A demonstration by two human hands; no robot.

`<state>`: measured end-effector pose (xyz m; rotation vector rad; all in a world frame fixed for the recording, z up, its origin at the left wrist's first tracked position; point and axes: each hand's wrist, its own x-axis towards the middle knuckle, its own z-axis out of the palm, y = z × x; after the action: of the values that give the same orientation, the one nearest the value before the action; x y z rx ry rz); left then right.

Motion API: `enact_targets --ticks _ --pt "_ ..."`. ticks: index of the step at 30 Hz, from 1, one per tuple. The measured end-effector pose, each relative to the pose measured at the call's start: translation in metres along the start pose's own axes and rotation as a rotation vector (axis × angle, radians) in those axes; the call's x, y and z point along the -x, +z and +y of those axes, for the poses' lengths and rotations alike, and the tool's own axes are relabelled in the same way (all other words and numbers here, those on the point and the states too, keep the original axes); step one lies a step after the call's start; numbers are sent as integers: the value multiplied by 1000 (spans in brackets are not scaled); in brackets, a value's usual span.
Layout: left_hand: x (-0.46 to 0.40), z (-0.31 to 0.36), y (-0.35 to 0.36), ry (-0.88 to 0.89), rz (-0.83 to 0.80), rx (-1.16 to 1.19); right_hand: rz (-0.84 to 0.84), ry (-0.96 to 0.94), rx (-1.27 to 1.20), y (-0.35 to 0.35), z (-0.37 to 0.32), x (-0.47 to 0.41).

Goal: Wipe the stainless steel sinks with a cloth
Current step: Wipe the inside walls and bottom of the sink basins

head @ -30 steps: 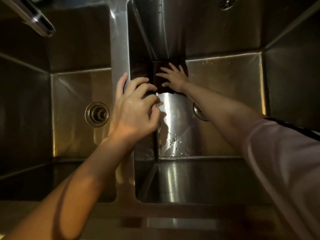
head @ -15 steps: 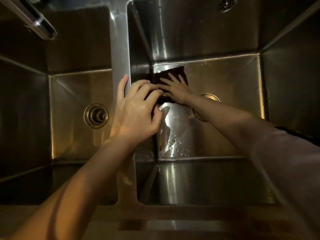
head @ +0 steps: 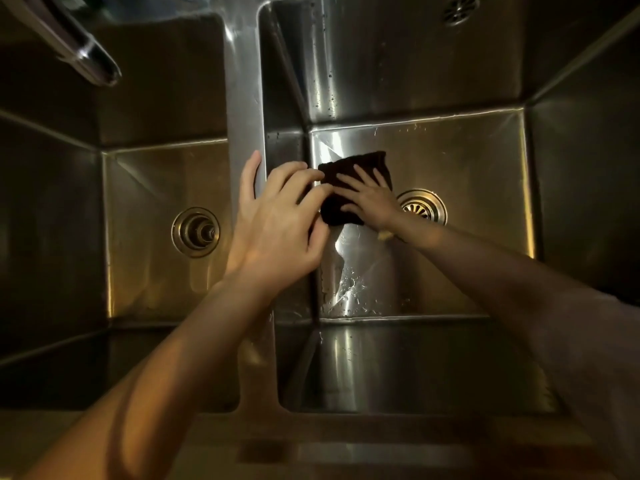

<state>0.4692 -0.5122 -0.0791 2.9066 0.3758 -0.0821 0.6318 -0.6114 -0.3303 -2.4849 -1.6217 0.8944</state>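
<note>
Nearest the viewer, two bare forearms reach out over the front rim of a double stainless steel unit. The left hand [head: 277, 220] rests on the divider [head: 242, 109] between the two basins, its fingers curled over the divider's edge toward the right basin and its thumb lying along the top; it grips the ridge and holds nothing else.

Just beyond and to the right of it, lower down, the right hand [head: 369, 199] lies flat with fingers spread, pressing a dark cloth [head: 349, 164] against the floor of the right sink [head: 467, 150]. The cloth sits under and ahead of this hand, near the floor's far left corner, its left edge close to the left hand's fingertips. Immediately right of the right hand's wrist is the drain strainer [head: 427, 204]. Water droplets [head: 349, 285] speckle the floor nearer than that hand.

Left of the left hand, the left sink [head: 138, 188] shows its own drain [head: 195, 232]. Farther off, beyond it at upper left, a faucet spout [head: 90, 60] juts in. An overflow grille [head: 459, 8] sits high on the right basin's far wall.
</note>
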Motion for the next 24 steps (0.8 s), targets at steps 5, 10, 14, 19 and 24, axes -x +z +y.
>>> enact_targets --ticks 5,10,14,19,24 --pt "0 0 1 -11 -7 0 1 28 -58 -38 0 -65" --pt "-1 1 1 -19 -6 -4 87 119 -70 -22 -8 -54" --pt "-1 -1 2 -16 3 1 132 147 -35 13 -9 -5" --pt "0 -3 4 -4 31 23 84 119 -30 -6 1 -30" --pt "1 -3 4 -2 56 50 75 146 -89 -32 2 -68"
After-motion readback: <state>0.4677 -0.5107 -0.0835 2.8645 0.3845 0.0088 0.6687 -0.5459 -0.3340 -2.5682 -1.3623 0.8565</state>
